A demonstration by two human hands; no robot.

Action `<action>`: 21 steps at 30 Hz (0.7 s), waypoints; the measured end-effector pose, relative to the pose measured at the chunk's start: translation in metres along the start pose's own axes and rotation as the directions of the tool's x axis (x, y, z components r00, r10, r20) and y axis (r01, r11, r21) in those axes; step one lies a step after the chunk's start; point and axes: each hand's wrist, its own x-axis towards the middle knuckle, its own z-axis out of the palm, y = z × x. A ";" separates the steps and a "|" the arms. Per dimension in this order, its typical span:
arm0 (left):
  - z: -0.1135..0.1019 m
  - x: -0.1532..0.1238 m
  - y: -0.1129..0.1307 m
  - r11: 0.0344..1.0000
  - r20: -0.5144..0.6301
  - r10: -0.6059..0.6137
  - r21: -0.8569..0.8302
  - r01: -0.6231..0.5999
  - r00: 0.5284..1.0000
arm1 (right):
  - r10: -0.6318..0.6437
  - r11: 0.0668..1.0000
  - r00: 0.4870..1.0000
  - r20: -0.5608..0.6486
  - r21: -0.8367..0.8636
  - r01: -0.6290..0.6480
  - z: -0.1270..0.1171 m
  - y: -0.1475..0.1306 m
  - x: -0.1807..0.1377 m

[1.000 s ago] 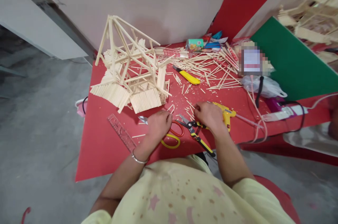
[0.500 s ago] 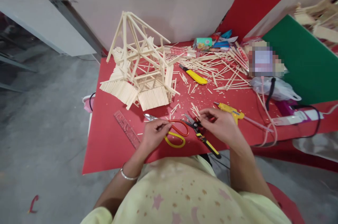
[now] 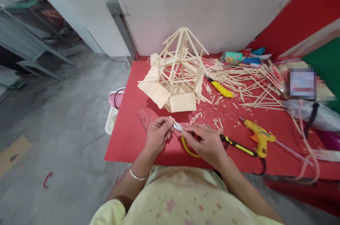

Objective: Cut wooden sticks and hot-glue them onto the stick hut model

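Note:
My left hand (image 3: 158, 136) is closed in a pinch, a pale wooden stick piece (image 3: 172, 119) showing at its fingertips. Close by on the right, my right hand (image 3: 205, 143) is also pinched; what lies between its fingertips is too small to make out. Scissors (image 3: 190, 151) lie under and between my hands, their blades partly covered and a yellow handle loop showing. Pruning cutters (image 3: 240, 146) with black and yellow handles rest beside my right hand, jaws mostly hidden. Beyond my hands stands a wooden stick model (image 3: 183, 102) with a pointed frame and slatted panels.
A clear ruler (image 3: 142, 118) lies left of my hands. To the right is a yellow glue gun (image 3: 259, 136) with its cord. Behind are a yellow utility knife (image 3: 221, 88), loose sticks (image 3: 247, 80), a green can (image 3: 233, 57) and a plastic bag (image 3: 305, 113).
My hands have come together over the scissors; the right hand has left the cutters' jaws. My view has swung left, so the table appears further right. The cutters lie at a flatter angle.

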 end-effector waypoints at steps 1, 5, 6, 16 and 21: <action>-0.001 0.000 0.004 1.000 -0.015 0.021 -0.003 -0.021 1.000 | -0.047 0.998 0.997 -0.061 -0.050 0.044 0.003 -0.006 0.005; 0.000 0.005 0.014 0.998 -0.059 0.053 -0.026 -0.054 0.997 | -0.214 0.948 0.953 -0.213 -0.281 0.150 0.016 -0.019 0.021; 0.000 0.007 0.014 0.998 -0.067 0.052 -0.032 -0.054 0.996 | -0.238 0.933 0.946 -0.219 -0.321 0.161 0.019 -0.020 0.023; 0.006 0.020 0.019 0.988 -0.056 0.075 -0.132 -0.081 0.996 | -0.246 0.903 0.951 -0.187 -0.400 0.155 0.042 -0.008 0.025; 0.006 0.022 0.020 0.990 -0.077 0.071 -0.118 -0.079 0.995 | -0.280 0.899 0.941 -0.192 -0.396 0.187 0.043 -0.008 0.027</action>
